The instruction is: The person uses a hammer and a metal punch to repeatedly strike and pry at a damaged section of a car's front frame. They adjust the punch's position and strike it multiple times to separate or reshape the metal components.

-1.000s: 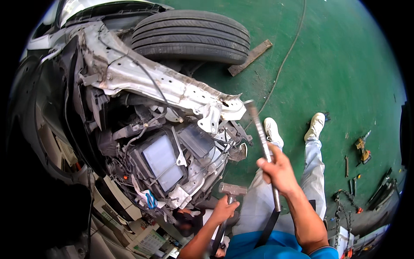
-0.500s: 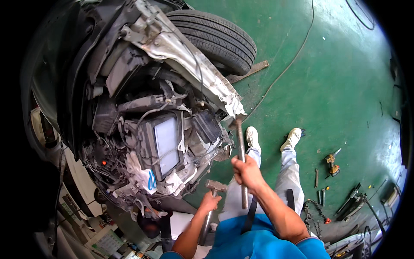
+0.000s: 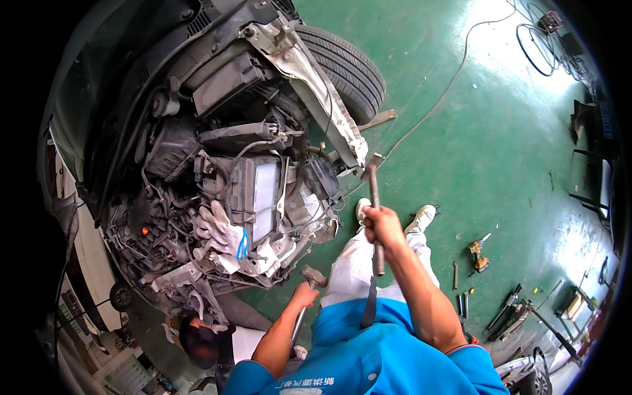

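Observation:
In my right hand (image 3: pixel 387 230) is a hammer (image 3: pixel 374 187), gripped around its long metal handle with the head pointing away from me. Its head lies at the bent front end of a pale metal body rail (image 3: pixel 332 108); I cannot tell whether they touch. My left hand (image 3: pixel 303 295) is closed around a second hammer (image 3: pixel 314 275), lower and nearer my body, its blocky head above the fist. Left of both hands spreads a car's opened engine bay, with a black battery-like box (image 3: pixel 264 197) bearing a pale label and a work glove (image 3: pixel 220 230) lying beside it.
A tyre (image 3: pixel 345 69) stands beyond the rail. Another person (image 3: pixel 204 345) crouches at the lower left by the car. On the green floor at right lie a cordless drill (image 3: pixel 478 253), several hand tools and a long cable (image 3: pixel 454 79).
The view has shifted, showing more of the engine bay and the glove. Both hands keep hold of their hammers, and the right hammer's head remains near the rail's end.

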`<state>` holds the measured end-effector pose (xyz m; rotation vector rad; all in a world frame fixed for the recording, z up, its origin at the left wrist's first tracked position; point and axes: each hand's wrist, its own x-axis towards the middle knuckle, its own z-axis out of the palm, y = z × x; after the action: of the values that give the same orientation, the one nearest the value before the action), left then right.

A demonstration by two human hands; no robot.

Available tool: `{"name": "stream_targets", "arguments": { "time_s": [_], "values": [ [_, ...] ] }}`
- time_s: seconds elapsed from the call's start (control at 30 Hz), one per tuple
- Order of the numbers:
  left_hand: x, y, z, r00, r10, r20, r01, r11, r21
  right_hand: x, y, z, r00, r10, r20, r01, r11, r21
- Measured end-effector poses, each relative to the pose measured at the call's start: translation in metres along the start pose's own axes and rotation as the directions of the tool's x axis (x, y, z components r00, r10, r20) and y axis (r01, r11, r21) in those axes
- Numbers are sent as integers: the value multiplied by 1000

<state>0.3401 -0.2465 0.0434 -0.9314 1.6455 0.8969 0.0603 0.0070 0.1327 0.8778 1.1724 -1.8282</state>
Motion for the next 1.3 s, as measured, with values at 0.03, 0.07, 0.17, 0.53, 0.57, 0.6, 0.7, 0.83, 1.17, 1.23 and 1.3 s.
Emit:
{"name": "stream_targets", "arguments": {
  "time_s": [0.03, 0.07, 0.17, 0.53, 0.57, 0.6, 0.7, 0.83, 1.17, 1.23, 1.3],
  "values": [
    [-1, -4, -1, 1000, 1, 0, -1, 1000, 8, -10, -12, -5, 999, -23, -26, 24, 1000, 3],
    [-3, -9, -2, 1000, 4, -11, -4, 1000, -31, -13, -14, -16, 993, -47, -104, 42, 998, -47],
    [-8, -15, -2, 1000, 3, -8, -4, 996, -89, -6, -12, -53, 932, -159, -325, 203, 974, 104],
    [-15, -45, -12, 990, -129, 49, 134, 984, -116, 7, 34, 0, 993, -87, -74, 83, 995, -54],
    [-16, -43, -13, 987, -157, 33, 159, 984, -80, 14, 35, -6, 980, -88, -177, 86, 996, -23],
    [-19, -38, -13, 992, -126, 28, 128, 988, -87, 23, 34, -14, 965, -101, -242, 107, 994, 9],
    [-12, -39, -15, 997, -80, 5, 80, 990, -116, 26, 32, 7, 979, -118, -168, 101, 989, -105],
    [-10, -31, -9, 997, -68, -30, 64, 990, -123, 0, 14, -4, 998, -67, -10, 62, 969, -240],
    [-4, -2, 5, 998, -52, -29, 48, 989, -140, -12, 2, -151, 968, 85, -234, -91, 996, -14],
    [2, -5, 13, 998, -57, -41, 50, 989, -143, -21, -3, -174, 965, 113, -235, -126, 991, -38],
    [8, -2, 23, 998, -57, -30, 55, 996, -72, -27, -3, -205, 962, 123, -243, -127, 992, 3]
  ]
}}
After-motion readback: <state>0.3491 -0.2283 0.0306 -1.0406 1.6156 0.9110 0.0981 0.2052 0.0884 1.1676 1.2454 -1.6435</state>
